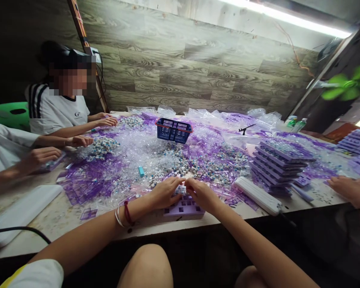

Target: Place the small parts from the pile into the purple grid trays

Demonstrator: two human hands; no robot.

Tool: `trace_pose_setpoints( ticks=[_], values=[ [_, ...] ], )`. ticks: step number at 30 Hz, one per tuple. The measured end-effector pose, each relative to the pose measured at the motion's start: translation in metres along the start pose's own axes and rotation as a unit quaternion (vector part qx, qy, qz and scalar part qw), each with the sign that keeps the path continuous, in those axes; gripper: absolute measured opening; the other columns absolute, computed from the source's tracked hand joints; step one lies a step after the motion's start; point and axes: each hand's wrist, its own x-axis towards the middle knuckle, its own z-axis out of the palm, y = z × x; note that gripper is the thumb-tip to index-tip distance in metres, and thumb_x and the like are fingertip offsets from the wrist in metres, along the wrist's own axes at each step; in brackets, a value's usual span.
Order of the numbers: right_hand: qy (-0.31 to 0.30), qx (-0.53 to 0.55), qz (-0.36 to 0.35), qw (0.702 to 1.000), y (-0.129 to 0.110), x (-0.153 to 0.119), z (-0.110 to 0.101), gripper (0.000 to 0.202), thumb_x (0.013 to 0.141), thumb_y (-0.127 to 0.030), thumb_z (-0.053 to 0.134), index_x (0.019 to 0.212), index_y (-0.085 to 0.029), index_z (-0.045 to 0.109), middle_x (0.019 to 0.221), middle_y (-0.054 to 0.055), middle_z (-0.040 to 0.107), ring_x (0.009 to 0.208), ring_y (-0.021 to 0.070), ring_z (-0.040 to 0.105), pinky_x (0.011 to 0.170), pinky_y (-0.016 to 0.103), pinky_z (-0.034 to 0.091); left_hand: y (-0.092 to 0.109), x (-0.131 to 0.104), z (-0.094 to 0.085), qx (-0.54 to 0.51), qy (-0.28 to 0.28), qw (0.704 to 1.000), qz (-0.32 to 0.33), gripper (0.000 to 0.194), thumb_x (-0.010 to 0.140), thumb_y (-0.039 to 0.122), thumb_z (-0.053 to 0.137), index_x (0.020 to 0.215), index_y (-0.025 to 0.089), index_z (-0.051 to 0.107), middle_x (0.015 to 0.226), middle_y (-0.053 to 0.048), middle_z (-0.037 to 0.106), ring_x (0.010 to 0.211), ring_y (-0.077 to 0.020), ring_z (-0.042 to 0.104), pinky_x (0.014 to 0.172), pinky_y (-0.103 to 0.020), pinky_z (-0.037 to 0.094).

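Bare knee (pixel 147 267) nearest, this side of the purple slotted tray (pixel 186 209); over that tray's far side, left hand (pixel 165 193) and right hand (pixel 202 195) curl together, and whether they're pinching anything I can't tell. One careless nudge could tumble loose small parts (pixel 195 165), heaped beyond the tray, into it; the hands hide its far end.

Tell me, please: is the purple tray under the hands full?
Not full: the purple tray shows dark, empty square holes; the left hand and right hand partly hide it.
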Motion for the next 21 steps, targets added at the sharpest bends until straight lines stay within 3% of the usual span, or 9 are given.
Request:
trace_pose_setpoints(
  ticks=[10, 16, 19, 21],
  values=[
    [0.006, -0.017, -0.007, 1.000, -0.001, 0.004, 0.001, 0.026, 0.076, 0.001, 0.047, 0.090, -0.018, 0.058, 0.076, 0.002, 0.062, 0.069, 0.0146, 0.057, 0.066, 0.025, 0.043, 0.001, 0.000, 0.000, 0.007, -0.004, 1.000, -0.005, 0.043, 0.082, 0.020, 0.054, 0.123, 0.018, 0.041, 0.121, -0.011, 0.054, 0.114, -0.0258, 0.051, 0.097, -0.041, 0.045],
    [0.109, -0.017, 0.012, 0.994, 0.001, 0.018, -0.004, 0.011, 0.078, -0.009, 0.056, 0.073, -0.018, 0.061, 0.076, 0.003, 0.061, 0.070, 0.0150, 0.057, 0.068, 0.026, 0.045, 0.002, 0.002, -0.001, 0.004, -0.004, 1.000, -0.007, 0.044, 0.082, 0.020, 0.053, 0.124, 0.018, 0.040, 0.116, -0.010, 0.055, 0.109, -0.0251, 0.053, 0.094, -0.040, 0.045],
    [0.140, -0.040, 0.054, 0.988, 0.004, 0.033, 0.001, 0.014, 0.079, -0.008, 0.053, 0.077, -0.017, 0.064, 0.084, 0.006, 0.062, 0.080, 0.0184, 0.058, 0.078, 0.031, 0.046, 0.001, 0.002, -0.002, 0.003, -0.013, 1.000, -0.007, 0.039, 0.079, 0.018, 0.053, 0.117, 0.019, 0.043, 0.112, -0.010, 0.055, 0.106, -0.0247, 0.053, 0.092, -0.040, 0.046],
    [0.156, -0.059, 0.079, 0.983, 0.007, 0.046, 0.010, 0.025, 0.077, -0.001, 0.047, 0.085, -0.014, 0.066, 0.099, 0.012, 0.061, 0.097, 0.0221, 0.057, 0.089, 0.035, 0.044, 0.000, 0.003, -0.005, 0.003, -0.025, 1.000, -0.003, 0.039, 0.075, 0.015, 0.054, 0.113, 0.019, 0.045, 0.108, -0.009, 0.055, 0.102, -0.0243, 0.053, 0.089, -0.038, 0.047]
  ],
)
